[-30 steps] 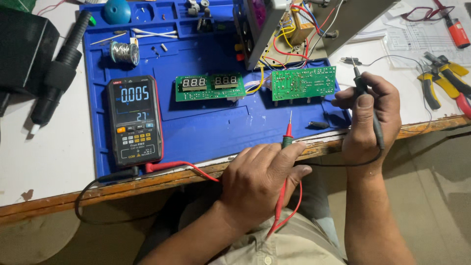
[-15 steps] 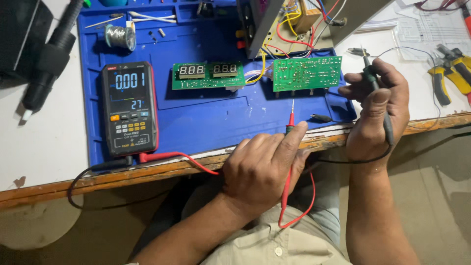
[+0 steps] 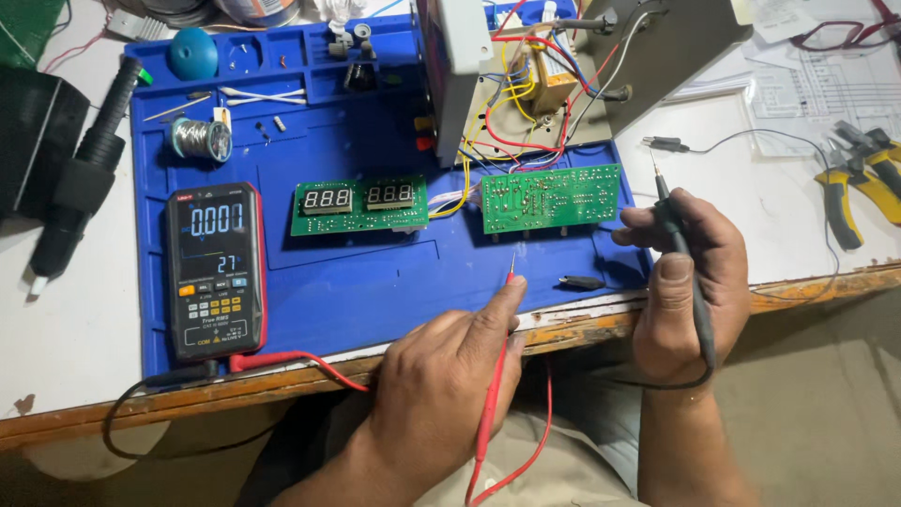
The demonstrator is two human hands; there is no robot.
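Observation:
My left hand (image 3: 449, 385) grips a red test probe (image 3: 495, 376), its tip pointing up over the blue work mat (image 3: 375, 272) just below a green circuit board (image 3: 552, 197). In my right hand (image 3: 690, 282) is a black test probe (image 3: 680, 253), held upright at the mat's right edge beside that board. A second green board with two digit displays (image 3: 359, 207) lies left of it, joined by wires. A black multimeter (image 3: 215, 270) with a lit screen lies on the mat's left side; its red and black leads run to the probes.
An open grey device with coloured wiring (image 3: 526, 84) stands behind the boards. A solder spool (image 3: 200, 140) and a blue ball (image 3: 193, 53) sit on the mat's back left. A black handheld tool (image 3: 84, 178) lies at left, yellow-handled pliers (image 3: 854, 188) and papers at right.
Both hands stay on their probes and have drifted a little apart from the green board. The multimeter's reading has changed. The view has shifted.

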